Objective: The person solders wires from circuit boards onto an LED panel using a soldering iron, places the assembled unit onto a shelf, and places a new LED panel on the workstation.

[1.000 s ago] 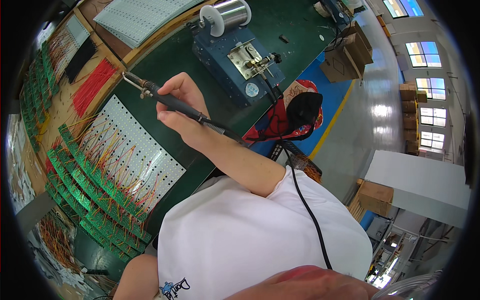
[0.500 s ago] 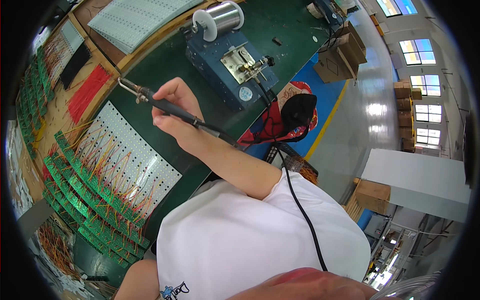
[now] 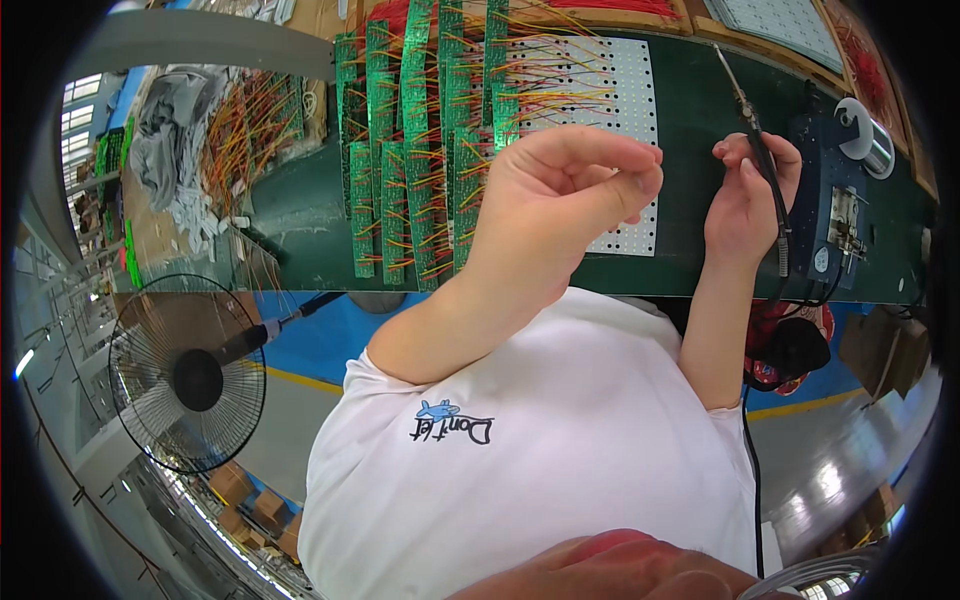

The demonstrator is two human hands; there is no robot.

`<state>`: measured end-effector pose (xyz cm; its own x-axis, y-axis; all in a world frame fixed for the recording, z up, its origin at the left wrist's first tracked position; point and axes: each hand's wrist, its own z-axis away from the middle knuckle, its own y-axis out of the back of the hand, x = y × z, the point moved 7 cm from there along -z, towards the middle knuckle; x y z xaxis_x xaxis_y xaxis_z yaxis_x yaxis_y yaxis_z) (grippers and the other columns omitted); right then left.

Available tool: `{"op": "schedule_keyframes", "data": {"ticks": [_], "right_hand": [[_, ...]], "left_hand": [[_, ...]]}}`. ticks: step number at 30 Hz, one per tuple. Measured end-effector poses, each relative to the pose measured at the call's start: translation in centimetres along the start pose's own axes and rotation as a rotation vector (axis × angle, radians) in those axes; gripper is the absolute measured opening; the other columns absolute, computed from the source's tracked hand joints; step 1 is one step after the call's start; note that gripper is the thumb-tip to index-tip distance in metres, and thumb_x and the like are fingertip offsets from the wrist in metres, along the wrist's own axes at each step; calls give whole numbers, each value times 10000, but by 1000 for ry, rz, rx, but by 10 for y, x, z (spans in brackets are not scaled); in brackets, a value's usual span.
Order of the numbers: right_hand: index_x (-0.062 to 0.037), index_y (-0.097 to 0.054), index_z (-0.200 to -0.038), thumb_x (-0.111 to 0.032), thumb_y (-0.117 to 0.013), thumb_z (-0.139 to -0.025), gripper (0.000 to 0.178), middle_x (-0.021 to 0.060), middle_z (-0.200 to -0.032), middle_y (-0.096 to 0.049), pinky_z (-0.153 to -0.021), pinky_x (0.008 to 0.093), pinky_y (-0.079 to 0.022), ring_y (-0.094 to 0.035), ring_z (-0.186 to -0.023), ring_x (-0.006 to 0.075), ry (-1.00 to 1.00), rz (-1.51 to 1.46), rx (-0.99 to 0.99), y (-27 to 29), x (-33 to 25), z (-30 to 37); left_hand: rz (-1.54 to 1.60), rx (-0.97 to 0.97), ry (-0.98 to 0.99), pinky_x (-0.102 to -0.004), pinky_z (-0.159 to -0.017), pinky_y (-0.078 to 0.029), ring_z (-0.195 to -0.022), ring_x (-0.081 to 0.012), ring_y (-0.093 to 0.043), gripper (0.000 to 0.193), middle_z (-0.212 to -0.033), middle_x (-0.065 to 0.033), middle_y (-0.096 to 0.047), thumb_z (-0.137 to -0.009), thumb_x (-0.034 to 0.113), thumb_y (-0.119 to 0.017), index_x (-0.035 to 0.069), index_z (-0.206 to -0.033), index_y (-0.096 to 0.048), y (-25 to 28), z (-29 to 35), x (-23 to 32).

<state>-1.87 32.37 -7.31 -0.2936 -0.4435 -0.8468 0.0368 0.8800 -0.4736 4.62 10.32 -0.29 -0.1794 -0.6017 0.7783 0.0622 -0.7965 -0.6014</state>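
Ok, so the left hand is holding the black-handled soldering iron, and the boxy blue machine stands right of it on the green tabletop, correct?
Not quite: the head view shows the right hand holding the black-handled soldering iron, not the left hand. The boxy blue machine does stand right of it on the green tabletop.

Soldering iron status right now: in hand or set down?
In hand: the right hand grips the soldering iron; in the picture, green table shows between it and the white perforated board.

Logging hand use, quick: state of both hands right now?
Left hand: pinched closed; whether it holds anything can't be told.
Right hand: closed, holding the soldering iron.
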Motion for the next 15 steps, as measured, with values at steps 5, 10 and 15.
{"op": "schedule_keyframes", "data": {"ticks": [5,10,15], "right_hand": [[7,-530,-1212,28,-599,-840,379,140,-902,-636,-909,391,-476,-606,-914,242,-3,-3,3,4,1,2],[7,-530,-1216,27,-599,-842,381,147,-907,-643,-911,395,-478,-610,-917,247,-5,-5,-2,4,2,2],[10,-528,-1219,22,-601,-843,383,148,-902,-644,-908,399,-480,-612,-914,251,-3,-8,-9,2,2,2]], "left_hand": [[-24,30,14,-258,-696,-488,-814,-89,-633,117,-987,-52,-740,-929,23,-733,52,-1042,-742,0,3,-1],[-6,5,-4,-240,-726,-489,-825,-88,-627,108,-977,-48,-730,-932,37,-747,61,-1033,-717,-4,5,-2],[44,-69,36,-237,-739,-487,-838,-95,-617,124,-1009,-76,-710,-931,27,-748,72,-954,-635,-13,8,-3]]}}
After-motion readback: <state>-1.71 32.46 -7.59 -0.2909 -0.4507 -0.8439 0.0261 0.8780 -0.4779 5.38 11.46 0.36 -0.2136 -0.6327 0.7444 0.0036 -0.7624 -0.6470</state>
